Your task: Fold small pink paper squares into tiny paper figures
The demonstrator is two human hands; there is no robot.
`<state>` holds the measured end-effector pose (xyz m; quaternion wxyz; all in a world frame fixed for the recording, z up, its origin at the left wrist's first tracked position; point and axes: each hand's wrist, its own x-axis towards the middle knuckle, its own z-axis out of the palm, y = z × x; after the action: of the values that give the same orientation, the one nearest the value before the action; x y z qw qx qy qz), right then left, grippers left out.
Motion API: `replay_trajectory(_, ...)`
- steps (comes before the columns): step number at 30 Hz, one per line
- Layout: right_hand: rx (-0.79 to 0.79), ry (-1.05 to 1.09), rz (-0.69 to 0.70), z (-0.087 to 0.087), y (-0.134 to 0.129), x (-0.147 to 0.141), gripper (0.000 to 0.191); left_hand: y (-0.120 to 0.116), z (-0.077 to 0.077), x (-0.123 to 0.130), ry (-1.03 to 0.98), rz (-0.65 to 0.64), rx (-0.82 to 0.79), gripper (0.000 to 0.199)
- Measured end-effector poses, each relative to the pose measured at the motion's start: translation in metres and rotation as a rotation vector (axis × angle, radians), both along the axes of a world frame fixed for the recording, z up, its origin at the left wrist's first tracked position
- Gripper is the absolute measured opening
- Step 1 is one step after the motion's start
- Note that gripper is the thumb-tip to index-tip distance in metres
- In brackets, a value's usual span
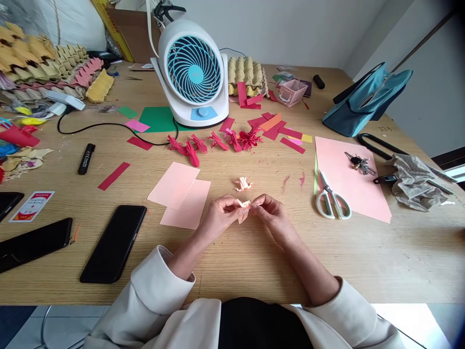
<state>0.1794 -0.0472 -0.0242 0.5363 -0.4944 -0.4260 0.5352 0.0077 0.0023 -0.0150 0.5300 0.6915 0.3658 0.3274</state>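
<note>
Between my two hands is a small folded piece of pale pink paper [242, 217], held a little above the table near its front. My left hand [222, 213] pinches its left side between thumb and fingers. On the other side, my right hand [271, 215] has its thumb and forefinger closed on the paper's right edge. Just beyond my fingers lies a finished-looking pale pink folded paper figure [242, 183]. Two flat pale pink paper sheets [174, 184] overlap to the left of my left hand.
Red folded paper figures [192, 153] lie in a row before a white fan [196, 72]. Scissors [332, 196] rest partly on pink sheets [348, 169] at right. A phone [114, 242] and a black marker [86, 159] lie at left. A blue bag [363, 102] stands at back right.
</note>
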Motion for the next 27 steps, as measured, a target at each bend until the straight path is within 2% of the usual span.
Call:
replay_trajectory(4,0.007,-0.002,0.01,0.0013,-0.0006,-0.0022,0.027,0.0007,0.0021,0.0,0.031,0.031,-0.027,0.03)
replay_trajectory(10,0.051,0.1,0.09,0.0087,-0.0016,-0.0056,0.023,-0.0012,0.0024,0.0022,-0.048,0.047,-0.24,0.034)
replay_trajectory(16,0.073,0.109,0.095,0.0047,-0.002,-0.0043,0.019,-0.0025,0.0019,0.0043,-0.106,0.029,-0.349,0.037)
replay_trajectory(27,0.08,0.083,0.073,0.0057,-0.0021,-0.0045,0.017,-0.0032,0.003,0.005,-0.09,0.063,-0.388,0.037)
